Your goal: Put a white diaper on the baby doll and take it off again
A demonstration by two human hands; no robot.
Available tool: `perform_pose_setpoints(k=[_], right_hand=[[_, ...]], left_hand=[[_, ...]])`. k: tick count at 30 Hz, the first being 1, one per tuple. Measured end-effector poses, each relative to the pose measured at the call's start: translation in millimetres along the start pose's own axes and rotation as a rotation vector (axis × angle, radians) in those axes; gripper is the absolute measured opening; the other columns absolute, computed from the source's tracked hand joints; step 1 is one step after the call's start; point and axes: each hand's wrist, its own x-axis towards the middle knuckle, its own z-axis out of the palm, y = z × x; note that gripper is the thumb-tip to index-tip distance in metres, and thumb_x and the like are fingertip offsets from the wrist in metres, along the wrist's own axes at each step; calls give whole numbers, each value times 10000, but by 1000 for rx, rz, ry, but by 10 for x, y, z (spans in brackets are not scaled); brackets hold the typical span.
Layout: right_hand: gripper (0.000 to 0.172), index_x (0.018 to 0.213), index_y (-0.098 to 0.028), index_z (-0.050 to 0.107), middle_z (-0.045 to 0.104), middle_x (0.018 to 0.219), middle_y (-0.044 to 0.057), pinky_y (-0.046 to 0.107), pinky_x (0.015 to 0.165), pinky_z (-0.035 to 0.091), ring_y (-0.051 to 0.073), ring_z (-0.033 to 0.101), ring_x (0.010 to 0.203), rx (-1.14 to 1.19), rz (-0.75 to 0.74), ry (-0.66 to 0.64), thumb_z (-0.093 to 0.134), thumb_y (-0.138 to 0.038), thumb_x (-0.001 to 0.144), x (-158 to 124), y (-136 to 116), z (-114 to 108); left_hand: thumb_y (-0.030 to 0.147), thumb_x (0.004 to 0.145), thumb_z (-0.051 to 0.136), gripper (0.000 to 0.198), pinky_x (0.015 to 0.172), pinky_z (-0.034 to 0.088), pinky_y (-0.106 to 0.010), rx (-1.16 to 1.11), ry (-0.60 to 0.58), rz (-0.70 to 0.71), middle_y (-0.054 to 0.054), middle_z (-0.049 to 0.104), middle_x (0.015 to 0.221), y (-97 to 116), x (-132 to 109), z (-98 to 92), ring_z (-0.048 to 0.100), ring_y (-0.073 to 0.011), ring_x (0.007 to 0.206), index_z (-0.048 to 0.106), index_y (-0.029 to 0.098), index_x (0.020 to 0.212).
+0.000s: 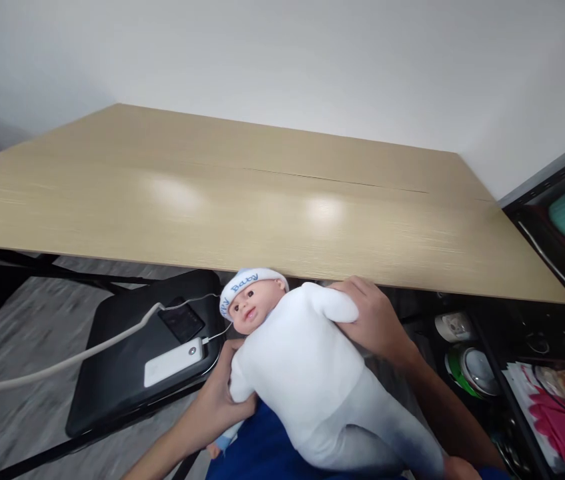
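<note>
A baby doll [307,360] with a white cloth body and greyish legs lies face up across my lap, its head tilted toward the upper left. Blue lettering ending in "Baby" shows on its white cap [251,285]. My left hand [222,387] is closed around the doll's arm and side at the left. At the other shoulder, my right hand [369,317] grips the second stubby white arm [339,305], its fingers partly hidden behind it. Below my left wrist, a light blue cuff [227,435] with a small skin-coloured end sticks out from under the doll.
A wooden table [242,207] spans the view just beyond the doll's head. On the black chair seat [112,373] at left lie a white power bank [174,362], a dark phone-like device [182,321] and a cable. Cans [477,370] and a pink cloth [562,427] sit on shelving at right.
</note>
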Motion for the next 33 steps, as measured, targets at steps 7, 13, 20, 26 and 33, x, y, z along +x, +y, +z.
perform_pose_setpoints(k=[7,13,20,26,33], right_hand=[[198,1104,-260,762,746,1069,56,374,832,547,271,712,992,-110,10,133,720,-215,916,123,198,-552],[169,841,-236,672,737,904,74,346,717,447,255,665,843,-310,86,167,722,-354,952,682,810,-671],[328,848,-241,681,792,911,103,362,725,431,307,702,878,-387,191,172,702,-536,990,1069,1421,-511],[345,1057,-263,758,842,986,76,345,681,419,317,756,854,-283,285,220,713,-595,976,1298,1636,-410],[394,1102,-224,750,821,1041,117,368,738,499,321,741,904,-294,236,319,681,-590,976,1787,1934,-272]], left_hand=[[380,762,760,680,737,566,-301,234,-57,125,7,747,962,780,576,-374,747,-250,841,478,238,1364],[618,811,759,716,838,554,-338,601,-66,332,-81,810,1198,1351,1669,-623,774,-325,1060,602,225,1389],[688,802,698,571,754,489,-358,837,62,291,-113,846,1096,1513,2649,-700,782,-365,965,738,221,1127],[880,842,651,690,726,451,-364,815,173,283,-112,836,1044,1406,3034,-792,759,-353,917,734,232,1063],[950,860,600,767,750,462,-382,873,367,377,-145,790,1056,1158,3655,-881,727,-382,1009,696,224,1086]])
